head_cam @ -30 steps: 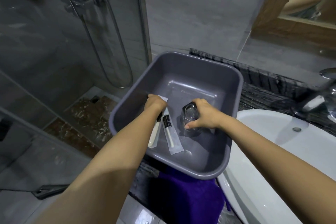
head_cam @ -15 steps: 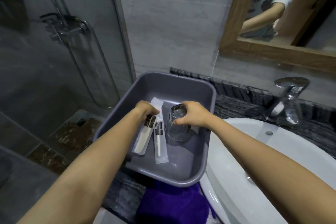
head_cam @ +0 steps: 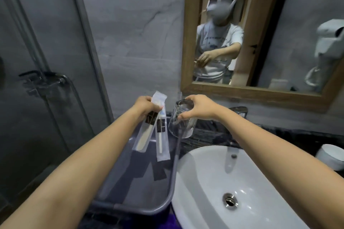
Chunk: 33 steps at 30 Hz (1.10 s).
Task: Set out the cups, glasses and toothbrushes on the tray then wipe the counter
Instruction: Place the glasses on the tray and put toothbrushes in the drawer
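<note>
Purple cloth (head_cam: 175, 224) peeks out at the near edge, under the tub and sink. Grey plastic tub (head_cam: 168, 188) sits left of the white sink (head_cam: 201, 201), their rims touching or nearly so; drain (head_cam: 230, 199) in the sink bowl. Tub floor shows only shadows of the packets held above it. Both forearms reach forward over tub and sink. Left hand (head_cam: 146, 106) is closed around the tops of two wrapped toothbrushes: left packet (head_cam: 144, 135) and right packet (head_cam: 162, 139), both clear sleeves with dark labels, hanging down and lifted clear of the tub. Right hand (head_cam: 200, 108) grips a clear glass (head_cam: 181, 121) by its base end, fingers wrapped around it, mouth tilted down and toward the camera, held in the air over the tub's far right corner, just right of the packets, not touching them. Dark patterned counter (head_cam: 208, 135) runs behind the sink, with a chrome faucet (head_cam: 239, 112) partly hidden by the right arm. White round object (head_cam: 331, 156) sits on the counter far right; cannot tell what it is. Far left, glass shower wall with a chrome valve (head_cam: 44, 80). Far right, wood-framed mirror (head_cam: 188, 42) on the grey wall reflects the person and a white wall dryer (head_cam: 329, 37).
</note>
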### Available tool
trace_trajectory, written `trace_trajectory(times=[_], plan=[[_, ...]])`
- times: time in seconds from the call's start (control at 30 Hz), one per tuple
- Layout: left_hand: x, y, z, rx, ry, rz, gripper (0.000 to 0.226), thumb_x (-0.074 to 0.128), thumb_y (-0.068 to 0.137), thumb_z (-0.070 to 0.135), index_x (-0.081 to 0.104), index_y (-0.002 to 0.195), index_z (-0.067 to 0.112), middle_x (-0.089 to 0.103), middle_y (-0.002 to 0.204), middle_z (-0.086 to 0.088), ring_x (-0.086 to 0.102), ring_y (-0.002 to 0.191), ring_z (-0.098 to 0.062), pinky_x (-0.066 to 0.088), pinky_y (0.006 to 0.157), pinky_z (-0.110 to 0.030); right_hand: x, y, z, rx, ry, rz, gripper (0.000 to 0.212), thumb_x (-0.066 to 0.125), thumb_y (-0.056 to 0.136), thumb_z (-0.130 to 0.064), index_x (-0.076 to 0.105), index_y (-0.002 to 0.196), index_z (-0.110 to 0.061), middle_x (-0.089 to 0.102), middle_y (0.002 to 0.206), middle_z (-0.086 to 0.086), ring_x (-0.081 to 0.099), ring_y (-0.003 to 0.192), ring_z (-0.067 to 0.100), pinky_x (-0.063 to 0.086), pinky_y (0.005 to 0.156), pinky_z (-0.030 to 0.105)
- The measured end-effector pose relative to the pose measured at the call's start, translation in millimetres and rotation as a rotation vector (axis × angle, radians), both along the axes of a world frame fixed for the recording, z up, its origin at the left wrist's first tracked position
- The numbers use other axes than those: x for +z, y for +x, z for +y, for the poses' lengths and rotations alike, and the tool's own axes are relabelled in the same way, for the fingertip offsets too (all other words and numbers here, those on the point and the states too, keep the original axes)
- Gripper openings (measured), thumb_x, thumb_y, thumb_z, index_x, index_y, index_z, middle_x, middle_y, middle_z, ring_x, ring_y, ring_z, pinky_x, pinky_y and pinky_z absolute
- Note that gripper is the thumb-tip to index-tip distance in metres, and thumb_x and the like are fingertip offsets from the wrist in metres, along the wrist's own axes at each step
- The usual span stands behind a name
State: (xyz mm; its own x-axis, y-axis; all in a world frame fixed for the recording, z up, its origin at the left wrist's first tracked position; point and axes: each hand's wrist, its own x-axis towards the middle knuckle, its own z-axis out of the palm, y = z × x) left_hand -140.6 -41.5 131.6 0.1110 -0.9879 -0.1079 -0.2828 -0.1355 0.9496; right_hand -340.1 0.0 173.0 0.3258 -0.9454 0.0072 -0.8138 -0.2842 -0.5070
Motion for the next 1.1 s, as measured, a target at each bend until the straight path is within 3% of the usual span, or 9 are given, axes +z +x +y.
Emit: trace_trajectory(times=[0.13, 0.23, 0.4, 0.67, 0.8, 0.93, 1.03, 1.1], plan=[[21, -54, -4, -0.054, -0.065, 0.049, 0.021, 0.076, 0.072, 0.003, 0.064, 0.089, 0.006, 0.064, 0.076, -0.007, 0.061, 0.066, -0.020, 0.055, 0.074, -0.039, 15, -53, 13, -0.067, -0.093, -0.004, 0.083, 0.074, 0.075, -0.037, 0.036, 0.141, -0.004, 0.044, 0.145, 0.012, 0.043, 0.132, 0.024, 0.038, 0.104, 0.032], [25, -99, -8, -0.113, -0.076, 0.064, 0.033, 0.080, 0.068, 0.010, 0.067, 0.097, 0.005, 0.069, 0.086, -0.010, 0.065, 0.077, -0.026, 0.057, 0.078, -0.041, 22, -99, 27, -0.132, -0.156, -0.027, 0.078, 0.075, 0.074, -0.033, 0.041, 0.138, -0.005, 0.047, 0.142, 0.010, 0.045, 0.130, 0.023, 0.038, 0.103, 0.031], [27, -184, -8, -0.221, -0.062, 0.129, 0.035, 0.079, 0.067, 0.005, 0.068, 0.100, 0.001, 0.070, 0.097, -0.018, 0.066, 0.079, -0.028, 0.056, 0.068, -0.036, 33, -184, 48, -0.245, -0.180, -0.035, 0.079, 0.075, 0.075, -0.033, 0.039, 0.140, -0.006, 0.047, 0.143, 0.009, 0.045, 0.130, 0.020, 0.034, 0.095, 0.021], [25, -319, 0, -0.357, -0.035, 0.155, 0.037, 0.079, 0.067, 0.004, 0.067, 0.102, 0.002, 0.070, 0.099, -0.018, 0.065, 0.075, -0.026, 0.052, 0.055, -0.028, 43, -328, 71, -0.430, -0.115, 0.034, 0.083, 0.072, 0.077, -0.038, 0.032, 0.144, -0.008, 0.038, 0.149, 0.009, 0.039, 0.136, 0.023, 0.036, 0.104, 0.030], [19, -374, 6, -0.380, -0.053, 0.110, 0.030, 0.079, 0.067, 0.010, 0.068, 0.095, 0.005, 0.070, 0.090, -0.013, 0.063, 0.069, -0.022, 0.050, 0.054, -0.026, 37, -388, 69, -0.512, -0.102, 0.025, 0.085, 0.073, 0.076, -0.039, 0.032, 0.143, -0.006, 0.038, 0.149, 0.011, 0.039, 0.135, 0.025, 0.037, 0.104, 0.033], [9, -411, 7, -0.351, -0.055, 0.112, 0.024, 0.078, 0.069, 0.009, 0.068, 0.091, 0.007, 0.069, 0.090, -0.013, 0.063, 0.072, -0.024, 0.050, 0.056, -0.027, 23, -433, 55, -0.585, -0.119, -0.019, 0.079, 0.074, 0.074, -0.037, 0.041, 0.138, -0.007, 0.048, 0.140, 0.010, 0.047, 0.128, 0.026, 0.042, 0.099, 0.034], [-1, -424, 3, -0.312, -0.039, 0.115, 0.027, 0.078, 0.070, 0.010, 0.067, 0.094, 0.007, 0.069, 0.093, -0.013, 0.063, 0.076, -0.025, 0.050, 0.058, -0.028, 7, -453, 38, -0.624, -0.149, -0.060, 0.053, 0.074, 0.070, -0.036, 0.059, 0.115, -0.011, 0.064, 0.113, 0.007, 0.061, 0.106, 0.025, 0.050, 0.082, 0.036], [-7, -427, 0, -0.302, -0.049, 0.116, 0.027, 0.077, 0.072, 0.009, 0.067, 0.096, 0.006, 0.069, 0.092, -0.013, 0.062, 0.072, -0.022, 0.048, 0.057, -0.027, -6, -462, 26, -0.639, -0.158, -0.071, 0.045, 0.073, 0.069, -0.037, 0.061, 0.104, -0.012, 0.067, 0.103, 0.007, 0.063, 0.096, 0.024, 0.050, 0.076, 0.037]])
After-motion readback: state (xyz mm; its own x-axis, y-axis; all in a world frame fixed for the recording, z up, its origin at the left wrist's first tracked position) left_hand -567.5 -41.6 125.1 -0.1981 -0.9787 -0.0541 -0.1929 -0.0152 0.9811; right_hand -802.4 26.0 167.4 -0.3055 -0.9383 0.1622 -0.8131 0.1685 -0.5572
